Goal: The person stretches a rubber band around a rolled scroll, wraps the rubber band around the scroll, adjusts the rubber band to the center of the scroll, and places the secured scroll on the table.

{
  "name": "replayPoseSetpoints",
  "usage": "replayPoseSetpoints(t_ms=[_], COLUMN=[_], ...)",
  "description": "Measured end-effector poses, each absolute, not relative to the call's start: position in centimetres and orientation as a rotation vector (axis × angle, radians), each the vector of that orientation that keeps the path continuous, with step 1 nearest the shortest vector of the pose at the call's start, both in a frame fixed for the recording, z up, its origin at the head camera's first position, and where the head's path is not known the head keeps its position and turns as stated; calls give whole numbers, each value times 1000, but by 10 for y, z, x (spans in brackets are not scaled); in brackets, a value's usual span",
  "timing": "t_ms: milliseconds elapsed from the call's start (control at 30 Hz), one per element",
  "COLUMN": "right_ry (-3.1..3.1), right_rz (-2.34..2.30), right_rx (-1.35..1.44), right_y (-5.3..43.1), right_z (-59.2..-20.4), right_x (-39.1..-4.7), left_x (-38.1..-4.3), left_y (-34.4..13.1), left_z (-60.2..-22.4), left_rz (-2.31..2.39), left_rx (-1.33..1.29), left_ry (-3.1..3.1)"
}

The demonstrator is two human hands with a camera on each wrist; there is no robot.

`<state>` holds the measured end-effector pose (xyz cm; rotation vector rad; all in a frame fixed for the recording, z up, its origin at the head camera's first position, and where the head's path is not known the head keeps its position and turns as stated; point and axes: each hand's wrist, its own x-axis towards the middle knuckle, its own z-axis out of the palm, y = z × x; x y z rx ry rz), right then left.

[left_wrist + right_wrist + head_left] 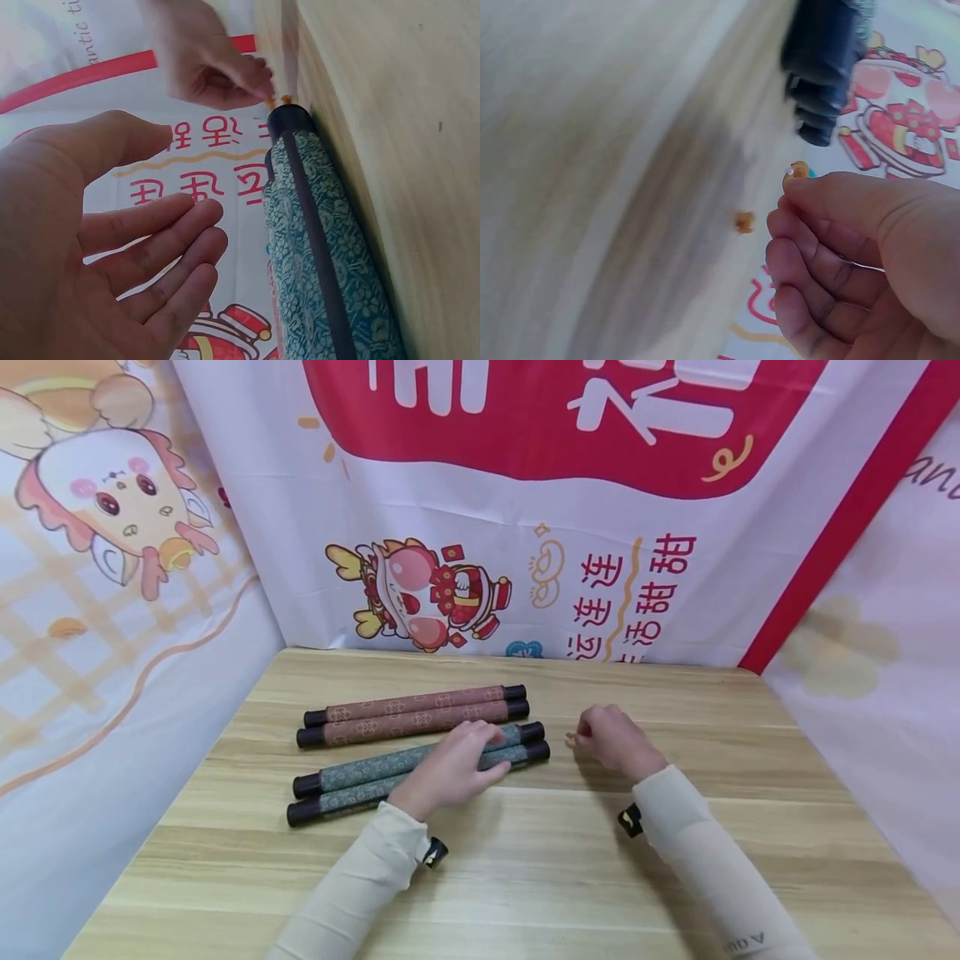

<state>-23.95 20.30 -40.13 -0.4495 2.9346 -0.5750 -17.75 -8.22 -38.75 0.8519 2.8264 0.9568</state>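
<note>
Above the wooden worktop (540,877), one small pinch

The right hand (617,742) pinches a tiny irregular amber piece (799,170); a similar piece (744,222) appears nearby. The left hand (448,768), fingers loosely spread, holds nothing beside two teal floral rolls (367,767) with smooth black ends. Farther lie two brown patterned rolls (405,725).

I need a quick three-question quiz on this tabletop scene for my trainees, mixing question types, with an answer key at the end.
1. How many scrolls lie on the table?
2. True or false: the left grip is wrapped tightly around a scroll.
3. Which thing does the right grip pinch?
(a) a scroll's end cap
(b) a small orange piece
(c) a pen

Key:
1. Four.
2. False: the left grip holds nothing; its fingers are open in the left wrist view.
3. b.
</note>
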Motion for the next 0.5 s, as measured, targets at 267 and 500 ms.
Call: replayPoseSetpoints(t_ms=[267, 500], right_ry=[2938, 2942], right_rz=[-680, -729], right_rx=[-493, -594], right_y=[190, 174], right_z=[-388, -378], right_x=[-229, -216], left_x=[-178, -180], left_y=[-85, -88], left_z=[-392, -390], left_rz=[976, 1018], left_rx=[869, 888], left_ry=[2825, 2811])
